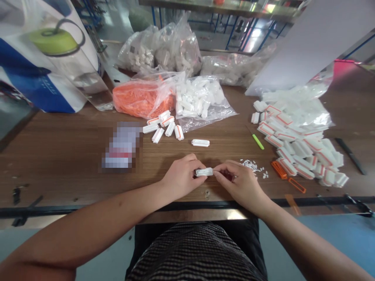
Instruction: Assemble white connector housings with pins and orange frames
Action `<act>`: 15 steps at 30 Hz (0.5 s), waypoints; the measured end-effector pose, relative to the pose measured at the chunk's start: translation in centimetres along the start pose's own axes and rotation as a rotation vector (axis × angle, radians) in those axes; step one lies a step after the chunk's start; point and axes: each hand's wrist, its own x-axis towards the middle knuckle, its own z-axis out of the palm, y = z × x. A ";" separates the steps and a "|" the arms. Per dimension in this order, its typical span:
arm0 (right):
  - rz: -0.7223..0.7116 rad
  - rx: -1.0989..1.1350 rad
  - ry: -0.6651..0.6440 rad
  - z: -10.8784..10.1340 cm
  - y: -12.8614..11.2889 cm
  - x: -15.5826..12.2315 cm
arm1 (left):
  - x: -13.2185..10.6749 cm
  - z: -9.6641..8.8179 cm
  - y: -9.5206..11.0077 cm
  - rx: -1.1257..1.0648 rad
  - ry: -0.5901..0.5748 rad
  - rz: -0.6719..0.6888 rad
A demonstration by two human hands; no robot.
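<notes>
Grasping a slim white housing [204,171] by its left end, the left hand [182,173] has its thumb and fingers closed about the part (head view). The housing lies between the two hands, near the front edge of the brown bench [73,152]; the detail along its upper face is too small to resolve. The fingertips of the right hand [243,182] are drawn together at the housing's right end; whether they pinch the housing itself or a small part cannot be told. Just beside the right hand is a scatter of tiny white pieces [251,165]. Farther right lie stacked orange frames [279,170], a single orange frame [297,185] and a heap of orange-trimmed housings [304,146]. A green-handled tool [258,141] lies behind the scatter, and a lone housing [200,143] rests beyond the held one.

Possible faults: a slack left grip, combined with pressure from the right fingertips, could tilt the housing or let it slip. A sideways sweep of the right hand, so near the loose scatter, could spread the pieces across the bench. A careless reach into the heap could dislodge its upper members, which appear loosely piled.
</notes>
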 end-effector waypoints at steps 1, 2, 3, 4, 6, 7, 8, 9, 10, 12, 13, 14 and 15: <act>-0.006 -0.008 -0.004 0.1 0.0 0.0 | 0.0 0.0 0.0 -0.001 0.002 0.006; -0.016 -0.018 -0.003 0.2 0.0 0.0 | 0.0 0.0 -0.1 -0.002 0.002 0.011; -0.030 -0.035 0.002 0.3 0.0 -0.1 | 0.0 0.0 -0.1 -0.003 0.003 0.014; -0.051 -0.058 0.013 0.4 0.1 -0.1 | 0.0 0.0 -0.1 -0.002 0.002 0.013; -0.110 -0.120 0.042 0.6 0.1 -0.2 | 0.0 0.1 -0.1 0.000 -0.001 0.011; -0.147 -0.152 0.060 0.6 0.1 -0.2 | 0.0 0.1 -0.1 0.001 0.000 0.009; -0.184 -0.181 0.075 0.7 0.1 -0.2 | -0.1 0.1 -0.1 0.002 0.002 0.009; -0.217 -0.206 0.088 0.7 0.1 -0.2 | -0.1 0.1 0.0 0.004 0.004 0.009; -0.242 -0.229 0.097 0.7 0.1 -0.1 | -0.1 0.1 0.0 0.006 0.006 0.010; -0.285 -0.274 0.091 0.6 0.0 -0.1 | -0.1 0.2 -0.1 0.011 0.008 0.009; -0.306 -0.294 0.079 0.6 -0.1 -0.1 | -0.1 0.2 -0.1 0.013 0.009 0.005; -0.326 -0.311 0.066 0.5 -0.2 -0.1 | -0.1 0.2 -0.1 0.013 0.009 -0.001; -0.343 -0.325 0.055 0.5 -0.3 -0.1 | -0.1 0.3 -0.1 0.013 0.009 -0.006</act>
